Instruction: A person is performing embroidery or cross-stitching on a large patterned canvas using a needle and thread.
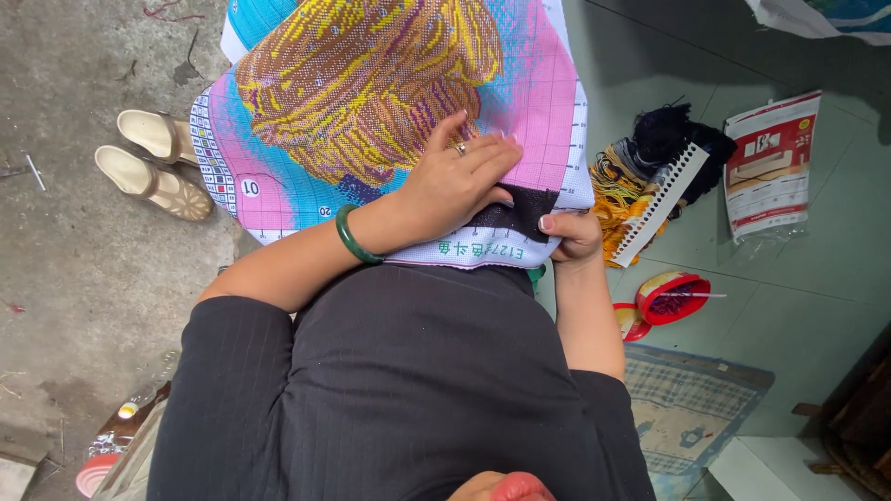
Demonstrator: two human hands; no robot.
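Observation:
A large cross-stitch cloth [371, 83] lies over my lap, stitched in yellow, brown, pink and blue, with a black stitched patch [520, 211] near its lower edge. My left hand [455, 181], with a ring and a green bangle [350, 237] on the wrist, rests flat on the cloth beside the black patch, fingers stretched out. Just to the right, my right hand [571, 234] pinches the cloth's lower edge, thumb on top and fingers hidden underneath.
A bundle of yellow and black threads [640, 167] with a white thread-sorting card [661, 202] lies on the green floor to the right, next to a plastic packet [770, 162]. A red tin [673, 297], a small rug [691, 404] and a pair of beige sandals [153, 162] are nearby.

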